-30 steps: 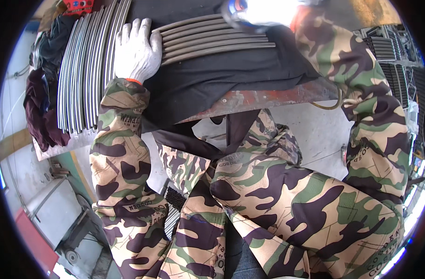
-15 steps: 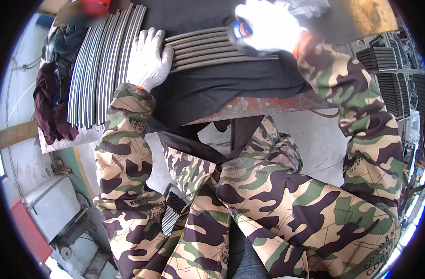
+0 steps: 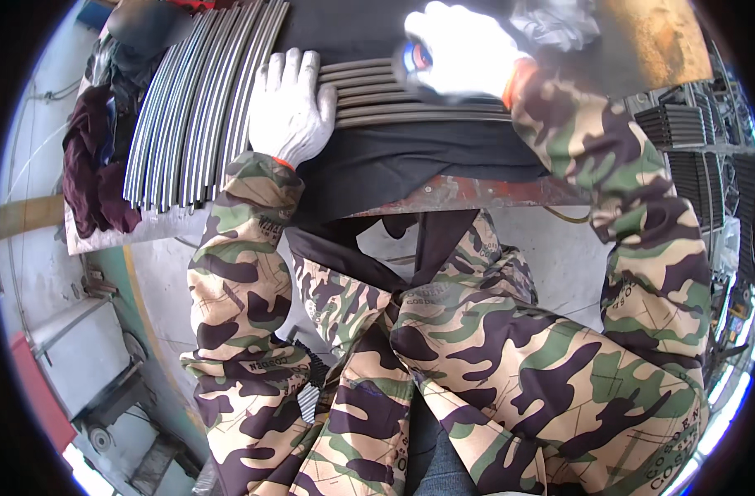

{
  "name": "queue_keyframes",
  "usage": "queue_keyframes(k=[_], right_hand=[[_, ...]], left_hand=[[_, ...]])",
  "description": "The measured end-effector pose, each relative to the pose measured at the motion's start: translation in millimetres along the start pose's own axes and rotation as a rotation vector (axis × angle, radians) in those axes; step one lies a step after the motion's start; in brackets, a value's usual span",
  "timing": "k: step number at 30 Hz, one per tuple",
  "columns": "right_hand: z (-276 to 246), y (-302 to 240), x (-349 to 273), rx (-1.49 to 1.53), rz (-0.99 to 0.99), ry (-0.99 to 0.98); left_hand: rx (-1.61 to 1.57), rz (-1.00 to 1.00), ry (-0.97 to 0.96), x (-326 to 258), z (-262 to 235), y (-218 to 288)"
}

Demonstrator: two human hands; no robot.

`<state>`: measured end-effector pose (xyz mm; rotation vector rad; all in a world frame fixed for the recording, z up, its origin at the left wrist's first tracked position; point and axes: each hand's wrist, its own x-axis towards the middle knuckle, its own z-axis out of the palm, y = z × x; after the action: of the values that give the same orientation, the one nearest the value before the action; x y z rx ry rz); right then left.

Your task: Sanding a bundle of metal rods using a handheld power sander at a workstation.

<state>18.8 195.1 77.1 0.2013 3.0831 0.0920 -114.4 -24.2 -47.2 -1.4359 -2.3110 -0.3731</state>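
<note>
Dark metal rods lie side by side on a black cloth, close to the near edge of the table, running left to right. Our left hand, white-gloved, rests flat over their left ends, fingers straight and together, thumb out, gripping nothing. Our right hand, gloved too, is closed around a round-ended object, blue, white and red at its end; blurred, so we can't tell its kind or whether it touches the rods below. Shinier rods sit left of our left hand, lengthwise from far side to near edge. Maroon cloth bunches at the table's left edge. Clear plastic lies beyond our right hand; rust-stained brown sheet covers the far right corner. Racked bars stand past the right edge.
</note>
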Motion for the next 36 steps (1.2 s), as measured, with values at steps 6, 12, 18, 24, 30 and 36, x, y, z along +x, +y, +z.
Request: queue_keyframes(k=[6, 12, 18, 24, 30, 36], right_hand=[[8, -14, 15, 0.006, -0.045, -0.003], [3, -38, 7, 0.007, -0.116, 0.077], [26, -35, 35, -0.057, -0.194, 0.212], [23, -39, 42, -0.04, -0.185, 0.15], [22, -45, 21, 0.035, -0.273, 0.132], [27, -29, 45, -0.017, -0.135, 0.146]], left_hand=[[-0.12, 0.104, -0.106, -5, -11, -22], [0.179, 0.046, 0.142, 9, -1, -19], [0.015, -0.138, 0.116, 8, 1, -21], [-0.005, -0.204, 0.161, 6, 4, -18], [-0.034, -0.205, 0.201, 6, 7, -12], [-0.023, -0.204, 0.216, 6, 6, -14]])
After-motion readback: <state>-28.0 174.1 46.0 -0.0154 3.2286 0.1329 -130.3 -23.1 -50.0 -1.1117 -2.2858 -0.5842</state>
